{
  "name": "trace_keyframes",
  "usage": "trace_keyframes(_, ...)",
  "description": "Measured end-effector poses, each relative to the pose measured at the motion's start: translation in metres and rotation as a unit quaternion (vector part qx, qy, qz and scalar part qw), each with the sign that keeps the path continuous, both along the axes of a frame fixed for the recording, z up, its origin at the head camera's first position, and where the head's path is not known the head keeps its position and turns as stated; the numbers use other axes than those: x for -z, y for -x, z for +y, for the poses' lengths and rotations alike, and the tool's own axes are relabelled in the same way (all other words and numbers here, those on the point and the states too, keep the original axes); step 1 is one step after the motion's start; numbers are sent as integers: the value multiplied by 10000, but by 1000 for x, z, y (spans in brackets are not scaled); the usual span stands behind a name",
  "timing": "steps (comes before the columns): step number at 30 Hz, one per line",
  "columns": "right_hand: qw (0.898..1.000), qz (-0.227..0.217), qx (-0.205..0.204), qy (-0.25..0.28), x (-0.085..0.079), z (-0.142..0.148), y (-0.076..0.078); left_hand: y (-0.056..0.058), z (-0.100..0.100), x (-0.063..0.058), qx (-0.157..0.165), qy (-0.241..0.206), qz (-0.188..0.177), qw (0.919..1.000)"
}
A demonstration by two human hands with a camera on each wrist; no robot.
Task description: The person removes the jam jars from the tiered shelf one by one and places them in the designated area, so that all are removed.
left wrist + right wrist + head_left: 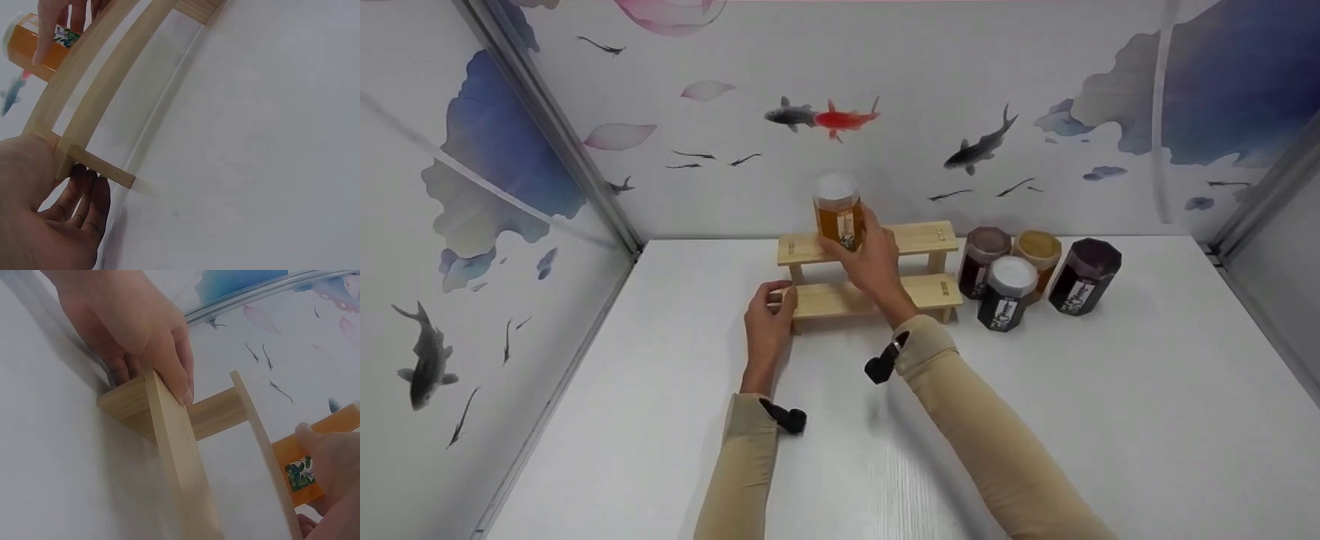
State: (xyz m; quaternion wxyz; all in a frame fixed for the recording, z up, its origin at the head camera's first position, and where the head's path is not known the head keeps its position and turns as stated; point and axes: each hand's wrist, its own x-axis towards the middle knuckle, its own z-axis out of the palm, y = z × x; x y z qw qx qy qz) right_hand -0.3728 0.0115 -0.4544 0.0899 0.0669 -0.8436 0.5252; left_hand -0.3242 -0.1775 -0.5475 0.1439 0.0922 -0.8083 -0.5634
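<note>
A two-step wooden display rack [832,301] stands on the white table near the back wall. My left hand [769,319] grips the left end of its lower step, thumb on top and fingers curled behind the end, as the left wrist view shows with the rack's leg [104,166] beside the fingertips. My right hand [875,259] holds a jar [829,217] of amber contents with a white lid and a small patterned label. The jar is upright at the left part of the upper step [915,238], its base right at the board, thumb on one side and fingers round the other.
Right of the rack several faceted jars stand close together: a dark one with a white lid [1012,277] in front, a dark reddish one [986,251], an amber one [1039,247] and a dark purple one [1086,277]. Printed wall panels [900,172] enclose the table.
</note>
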Motion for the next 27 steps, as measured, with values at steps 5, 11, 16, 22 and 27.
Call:
trace_keyframes(5,9994,134,-218,246,0,7,-1,1,0,-1,4,23,36,10000)
trace_keyframes(11,9967,291,-555,512,4,20,-10,-2,0,-2,46,-9,161,9999)
trace_keyframes(16,9967,309,-544,514,4,34,-16,-2,1,-1,23,-5,137,9999)
trace_keyframes(22,9935,282,-620,912,3,54,-26,-1,1,-2,3,84,65,9999)
trace_keyframes(27,9946,354,-429,876,5,73,-37,-2,2,-2,34,0,70,10000)
